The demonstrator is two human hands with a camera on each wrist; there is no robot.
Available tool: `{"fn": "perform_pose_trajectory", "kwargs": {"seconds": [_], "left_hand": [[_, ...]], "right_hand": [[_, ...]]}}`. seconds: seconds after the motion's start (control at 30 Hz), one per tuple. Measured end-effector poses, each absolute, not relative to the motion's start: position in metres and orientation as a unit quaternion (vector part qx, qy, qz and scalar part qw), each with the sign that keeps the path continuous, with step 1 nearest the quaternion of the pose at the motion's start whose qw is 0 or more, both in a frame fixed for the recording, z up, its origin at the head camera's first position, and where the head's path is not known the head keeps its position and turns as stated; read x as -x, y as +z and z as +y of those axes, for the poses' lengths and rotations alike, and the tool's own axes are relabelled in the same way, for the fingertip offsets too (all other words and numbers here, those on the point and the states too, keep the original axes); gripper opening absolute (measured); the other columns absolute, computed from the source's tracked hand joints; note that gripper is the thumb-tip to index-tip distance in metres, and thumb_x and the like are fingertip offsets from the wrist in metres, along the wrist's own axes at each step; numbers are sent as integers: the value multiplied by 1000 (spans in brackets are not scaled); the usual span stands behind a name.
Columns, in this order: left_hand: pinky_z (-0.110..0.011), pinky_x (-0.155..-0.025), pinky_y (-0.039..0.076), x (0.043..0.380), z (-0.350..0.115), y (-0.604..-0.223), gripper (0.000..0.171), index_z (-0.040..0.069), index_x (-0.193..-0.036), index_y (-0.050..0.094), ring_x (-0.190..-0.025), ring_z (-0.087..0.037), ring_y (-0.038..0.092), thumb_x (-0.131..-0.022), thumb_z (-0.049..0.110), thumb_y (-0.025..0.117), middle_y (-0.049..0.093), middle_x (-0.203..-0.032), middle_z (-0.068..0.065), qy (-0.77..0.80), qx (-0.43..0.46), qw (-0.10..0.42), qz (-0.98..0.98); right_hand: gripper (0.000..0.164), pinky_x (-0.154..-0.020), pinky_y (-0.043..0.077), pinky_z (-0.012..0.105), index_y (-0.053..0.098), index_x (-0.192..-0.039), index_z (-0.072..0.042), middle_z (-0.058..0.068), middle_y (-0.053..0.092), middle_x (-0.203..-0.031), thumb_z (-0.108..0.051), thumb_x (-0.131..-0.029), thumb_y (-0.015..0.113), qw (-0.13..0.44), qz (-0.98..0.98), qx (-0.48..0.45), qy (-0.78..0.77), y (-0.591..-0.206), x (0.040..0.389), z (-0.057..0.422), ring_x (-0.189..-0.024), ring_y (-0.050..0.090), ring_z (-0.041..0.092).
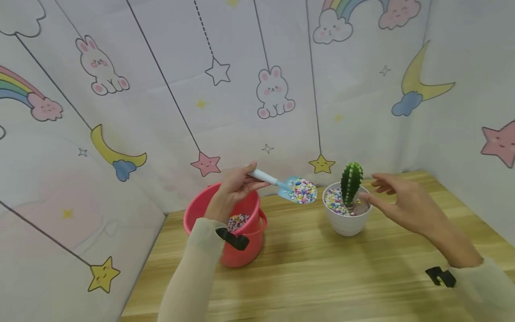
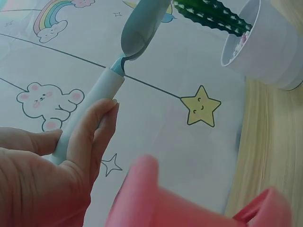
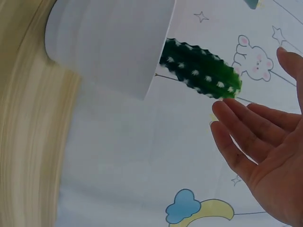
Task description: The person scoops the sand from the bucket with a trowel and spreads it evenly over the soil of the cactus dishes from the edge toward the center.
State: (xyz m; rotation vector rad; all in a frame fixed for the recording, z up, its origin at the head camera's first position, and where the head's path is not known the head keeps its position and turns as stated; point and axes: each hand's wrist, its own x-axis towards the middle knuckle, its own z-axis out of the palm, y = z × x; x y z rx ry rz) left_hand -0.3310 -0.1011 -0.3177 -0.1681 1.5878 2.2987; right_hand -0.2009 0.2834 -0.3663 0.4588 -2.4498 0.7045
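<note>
My left hand (image 1: 235, 185) grips the pale handle of a small light-blue shovel (image 1: 283, 190), its blade heaped with colourful pebbles (image 1: 303, 191). The shovel is held level above the table, between a red bucket and a white pot (image 1: 348, 225). In the pot a green cactus (image 1: 352, 183) stands upright among similar pebbles, with a bare patch on its right side. My right hand (image 1: 406, 201) is at the pot's right, fingers relaxed and thumb near the rim; whether it touches cannot be told. The right wrist view shows that hand (image 3: 265, 142) holding nothing.
The red bucket (image 1: 243, 248) stands on the wooden table (image 1: 306, 281) beneath my left forearm, with more pebbles (image 1: 237, 222) inside and its handle hanging on the right. A white printed cloth (image 1: 233, 120) rises behind the table and along both sides.
</note>
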Motion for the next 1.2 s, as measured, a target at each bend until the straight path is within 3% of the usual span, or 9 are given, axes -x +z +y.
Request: {"fn": "perform_pose_trajectory", "kwargs": {"seconds": [0.23, 0.5, 0.8, 1.03, 1.2], "left_hand": [[-44, -81, 65, 330, -81, -323, 37, 3, -139, 55, -135, -45, 60, -109, 23, 59, 62, -134, -24, 821, 66, 184, 537], [-51, -94, 59, 331, -54, -328, 39, -2, -136, 54, -134, -46, 61, -108, 23, 61, 59, -143, -28, 824, 69, 193, 528], [-54, -99, 58, 332, -37, -334, 43, -3, -141, 54, -132, -47, 62, -108, 24, 60, 56, -149, -31, 817, 80, 194, 538], [-57, -111, 51, 331, -27, -339, 43, -4, -142, 53, -133, -48, 60, -109, 23, 58, 58, -144, -33, 811, 82, 193, 546], [-54, -103, 56, 332, -23, -344, 43, -4, -140, 55, -131, -48, 63, -108, 24, 59, 61, -142, -31, 803, 91, 193, 557]], "right_hand": [[65, -91, 58, 66, 58, -140, 5, 31, 66, -134, -36, -95, 79, 215, -926, -159, 268, -381, 213, 296, -112, 68, 50], [91, -102, 50, 74, 40, -155, 6, 35, 46, -155, -56, -96, 72, 104, -944, -128, 287, -395, 230, 302, -132, 54, 57], [109, -119, 34, 76, 27, -159, 10, 38, 34, -162, -59, -90, 77, 70, -942, -149, 291, -416, 245, 306, -148, 35, 60], [112, -120, 32, 76, 19, -163, 7, 36, 27, -166, -58, -91, 76, 52, -935, -169, 307, -427, 252, 303, -151, 31, 58], [117, -121, 29, 76, 10, -164, 8, 39, 19, -167, -56, -92, 76, 39, -935, -172, 307, -431, 255, 302, -153, 26, 61]]}}
